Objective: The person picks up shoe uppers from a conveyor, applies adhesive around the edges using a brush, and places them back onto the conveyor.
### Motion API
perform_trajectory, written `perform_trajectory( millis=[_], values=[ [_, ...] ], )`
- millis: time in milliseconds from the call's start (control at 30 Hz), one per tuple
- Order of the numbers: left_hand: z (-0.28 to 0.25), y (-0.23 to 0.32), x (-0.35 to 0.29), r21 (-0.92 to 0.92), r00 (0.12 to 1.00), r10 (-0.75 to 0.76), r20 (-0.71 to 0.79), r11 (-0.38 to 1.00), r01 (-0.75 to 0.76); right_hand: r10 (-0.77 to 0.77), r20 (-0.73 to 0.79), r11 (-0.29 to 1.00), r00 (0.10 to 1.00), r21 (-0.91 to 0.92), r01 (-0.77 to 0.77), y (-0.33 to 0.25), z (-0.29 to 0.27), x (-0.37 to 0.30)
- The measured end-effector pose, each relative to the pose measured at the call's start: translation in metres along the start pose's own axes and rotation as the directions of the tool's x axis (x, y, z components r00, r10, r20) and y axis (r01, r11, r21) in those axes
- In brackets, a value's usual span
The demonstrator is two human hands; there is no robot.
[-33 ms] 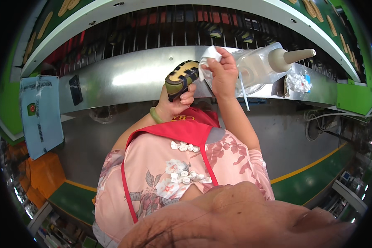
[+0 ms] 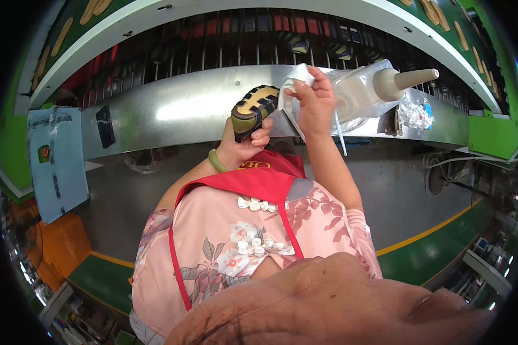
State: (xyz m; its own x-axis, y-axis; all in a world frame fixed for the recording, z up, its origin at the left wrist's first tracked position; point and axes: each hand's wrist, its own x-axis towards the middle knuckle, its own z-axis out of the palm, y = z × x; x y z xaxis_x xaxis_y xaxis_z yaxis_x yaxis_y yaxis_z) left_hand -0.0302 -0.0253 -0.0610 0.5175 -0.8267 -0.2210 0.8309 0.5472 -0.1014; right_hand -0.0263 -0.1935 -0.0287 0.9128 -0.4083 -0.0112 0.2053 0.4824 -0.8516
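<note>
Two things gripped, upper centre of the frame — left hand [image 2: 244, 148] around shoe [image 2: 255, 107], right hand [image 2: 317, 111] pinching white material [image 2: 296, 77].

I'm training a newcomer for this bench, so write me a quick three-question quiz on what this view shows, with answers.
1. Open question: what does each hand hold, the left hand and the right hand?
2. True or false: the green bangle is on the left wrist.
3. Multiple choice: the nozzle of the bottle points mainly
A. to the person's left
B. to the person's right
C. toward the person

Key
1. Left: a shoe; right: a limp white piece, cloth or paper.
2. True.
3. B.
</note>
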Motion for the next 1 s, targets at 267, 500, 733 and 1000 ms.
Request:
perform_trajectory(
  millis=[267,500,733,1000],
  values=[
    [0.006,0.028,0.019,-0.010,0.998,0.036,-0.054,0.999,-0.036,-0.196,-0.266,0.978,0.944,-0.118,0.170,-0.052,-0.062,-0.032],
    [-0.036,0.079,0.019,0.119,0.974,0.175,-0.141,0.980,-0.159,-0.246,-0.498,0.966,0.831,-0.194,0.170,-0.078,-0.135,-0.042],
    [-0.005,0.083,0.024,0.217,0.975,0.180,-0.128,0.965,-0.149,-0.224,-0.592,0.972,0.774,-0.189,0.136,-0.079,-0.143,-0.062],
    [-0.010,0.081,0.029,0.035,0.995,0.081,-0.049,0.996,-0.079,0.077,-0.468,0.974,0.880,-0.152,-0.165,-0.047,-0.138,-0.052]
  ],
)
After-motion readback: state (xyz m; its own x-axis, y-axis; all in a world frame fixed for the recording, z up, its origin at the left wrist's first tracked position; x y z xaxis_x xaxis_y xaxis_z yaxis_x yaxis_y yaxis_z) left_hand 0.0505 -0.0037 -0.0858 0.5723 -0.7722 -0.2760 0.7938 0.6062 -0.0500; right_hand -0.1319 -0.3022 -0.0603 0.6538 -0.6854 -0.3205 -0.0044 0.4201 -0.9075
